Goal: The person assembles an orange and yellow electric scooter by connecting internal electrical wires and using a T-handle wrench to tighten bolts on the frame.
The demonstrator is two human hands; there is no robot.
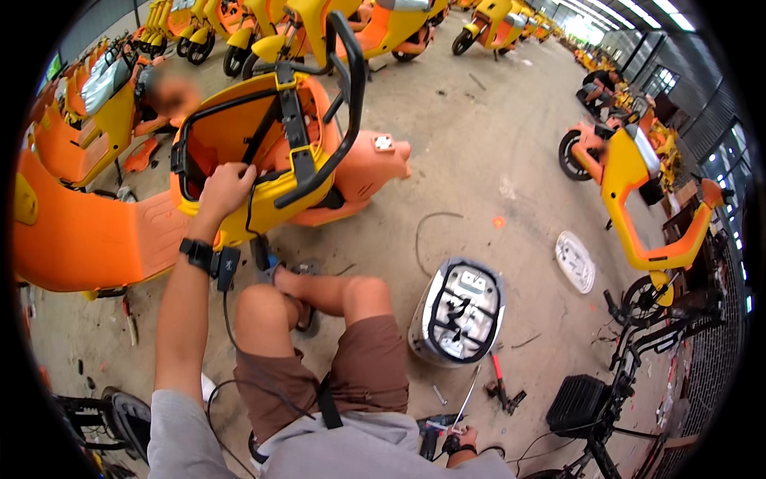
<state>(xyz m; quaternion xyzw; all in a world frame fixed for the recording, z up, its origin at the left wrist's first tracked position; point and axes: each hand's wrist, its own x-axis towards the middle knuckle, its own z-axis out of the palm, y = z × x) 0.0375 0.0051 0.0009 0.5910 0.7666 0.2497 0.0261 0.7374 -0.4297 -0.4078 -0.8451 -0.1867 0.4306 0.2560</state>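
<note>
The orange and yellow scooter (163, 225) stands ahead, toward the left; a black rack (358, 88) bends above its open compartment (231, 128). The left hand (227, 190) lies at the compartment's rim, fingers bent; whether they pinch something, I cannot tell. The right hand (463, 440) is low, beside one metal rod (467, 397); its grip is also unclear. Bare floor (503, 144) opens wide on the scooter's right. There lie one upturned seat (469, 307), one white cover (574, 262) and one red-handled tool (497, 369).

The scooter body (163, 231) looks smooth plastic (faintly glossy), the black rack (356, 76) matt metal.
</note>
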